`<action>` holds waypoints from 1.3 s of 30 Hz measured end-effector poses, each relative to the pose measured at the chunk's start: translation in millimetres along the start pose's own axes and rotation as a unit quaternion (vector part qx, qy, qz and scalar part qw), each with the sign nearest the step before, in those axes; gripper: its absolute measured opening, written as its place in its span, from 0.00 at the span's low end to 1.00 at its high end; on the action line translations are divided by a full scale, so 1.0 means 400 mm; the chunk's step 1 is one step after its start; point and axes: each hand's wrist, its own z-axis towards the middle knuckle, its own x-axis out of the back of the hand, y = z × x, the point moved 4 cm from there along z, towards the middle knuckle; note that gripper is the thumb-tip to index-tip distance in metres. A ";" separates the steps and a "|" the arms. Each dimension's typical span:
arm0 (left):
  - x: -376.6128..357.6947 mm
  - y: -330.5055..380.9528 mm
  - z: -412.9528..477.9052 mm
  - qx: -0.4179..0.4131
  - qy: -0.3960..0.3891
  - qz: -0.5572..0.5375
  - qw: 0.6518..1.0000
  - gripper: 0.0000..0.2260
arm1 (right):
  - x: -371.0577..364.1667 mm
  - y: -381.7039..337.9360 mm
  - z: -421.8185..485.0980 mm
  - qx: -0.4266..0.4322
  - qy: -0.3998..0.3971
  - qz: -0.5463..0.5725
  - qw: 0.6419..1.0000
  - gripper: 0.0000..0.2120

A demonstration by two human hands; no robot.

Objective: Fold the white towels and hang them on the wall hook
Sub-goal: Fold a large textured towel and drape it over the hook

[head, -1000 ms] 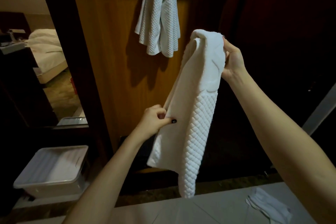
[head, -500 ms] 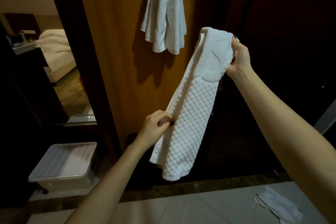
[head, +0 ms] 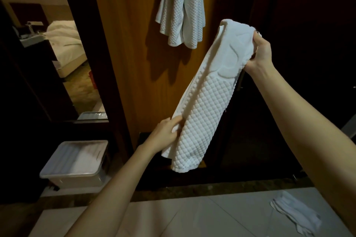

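Observation:
I hold a folded white quilted towel [head: 208, 94] slanted in front of me. My right hand [head: 262, 52] grips its upper end at the right. My left hand [head: 165, 132] pinches its left edge near the lower end. A second white towel [head: 181, 7] hangs on the wooden wall panel [head: 131, 48] above and to the left; the hook itself is hidden at the top of the frame.
A white lidded plastic box [head: 77, 161] stands on the floor at lower left. A crumpled white cloth [head: 294, 217] lies on the pale tiled floor at lower right. A mirror [head: 63, 44] at left shows a bed.
The towel's loose lower flap has been drawn in, so the fold is narrower and shorter. My left hand slid along the edge; the view shifted left and down.

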 end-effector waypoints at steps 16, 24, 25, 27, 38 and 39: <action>-0.083 -0.050 -0.005 0.084 0.038 -0.159 0.983 0.07 | 0.004 -0.012 -0.024 0.044 0.101 -0.113 0.987 0.18; 0.043 -0.104 0.004 0.070 0.014 -0.351 0.934 0.14 | -0.013 -0.065 0.022 0.132 0.067 -0.225 0.963 0.12; 0.068 -0.099 0.016 0.070 0.012 -0.363 0.929 0.19 | -0.020 -0.073 0.028 0.138 0.068 -0.225 0.962 0.15; 0.127 -0.087 0.044 0.065 -0.006 -0.378 0.924 0.27 | -0.034 -0.098 0.042 0.153 0.083 -0.223 0.959 0.18; 0.523 0.007 0.250 0.047 0.079 -0.187 0.978 0.14 | -0.168 -0.221 0.147 0.339 0.144 -0.441 0.818 0.16; 0.553 0.012 0.275 0.039 0.092 -0.185 0.978 0.12 | -0.184 -0.225 0.161 0.340 0.145 -0.467 0.803 0.16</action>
